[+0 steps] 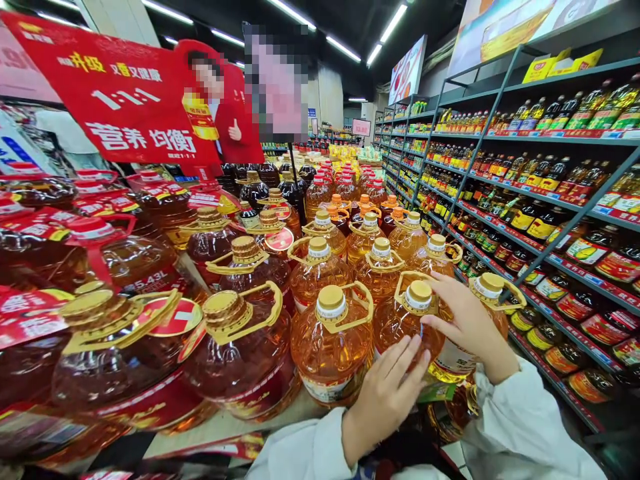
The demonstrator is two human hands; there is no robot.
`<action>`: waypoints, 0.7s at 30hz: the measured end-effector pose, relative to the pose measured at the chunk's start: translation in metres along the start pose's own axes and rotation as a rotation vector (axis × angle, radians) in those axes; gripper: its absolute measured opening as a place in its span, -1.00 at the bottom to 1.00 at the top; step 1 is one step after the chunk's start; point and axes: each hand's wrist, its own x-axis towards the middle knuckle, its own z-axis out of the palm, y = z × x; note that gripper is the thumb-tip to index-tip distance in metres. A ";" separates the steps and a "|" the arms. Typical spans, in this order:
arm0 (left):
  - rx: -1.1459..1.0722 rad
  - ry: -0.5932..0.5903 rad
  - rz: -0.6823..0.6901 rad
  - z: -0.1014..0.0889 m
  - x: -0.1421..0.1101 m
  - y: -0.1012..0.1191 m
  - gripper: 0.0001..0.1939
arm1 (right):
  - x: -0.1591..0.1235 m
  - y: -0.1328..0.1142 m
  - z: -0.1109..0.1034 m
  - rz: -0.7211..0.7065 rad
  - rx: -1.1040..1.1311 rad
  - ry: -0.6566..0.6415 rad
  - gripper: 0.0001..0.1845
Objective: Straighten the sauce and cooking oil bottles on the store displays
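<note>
At the near right of the crowded surface [245, 427], the left hand [387, 393] lies with fingers extended and slightly parted over the front of a yellow-capped oil bottle [395, 323]. To its right, the right hand [463, 317] reaches across beside the cap with its fingers spread; neither grips the handle [401, 283], and I cannot tell how firmly they press. With only palms and fingers against smooth, rounded sides, a heavy bottle could slip or tip toward the near edge. Just left sits a matching bottle [325, 357], and another [489, 287] rises behind the right wrist; so close, either could be knocked by a sideways swing. Farther left, dark bottles [240, 370] crowd together, while stocked shelves [545, 140] line the right, well apart.
</note>
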 end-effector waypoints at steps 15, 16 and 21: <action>0.095 -0.108 -0.029 0.008 -0.001 -0.004 -0.46 | -0.040 -0.023 0.028 0.014 -0.082 0.312 -0.31; 0.087 -0.129 -0.002 0.002 0.000 -0.007 -0.47 | -0.039 -0.026 0.020 -0.009 -0.082 0.318 -0.31; -0.056 -0.232 0.274 -0.046 0.012 -0.025 -0.66 | 0.004 -0.040 -0.050 -0.087 -0.065 0.311 -0.60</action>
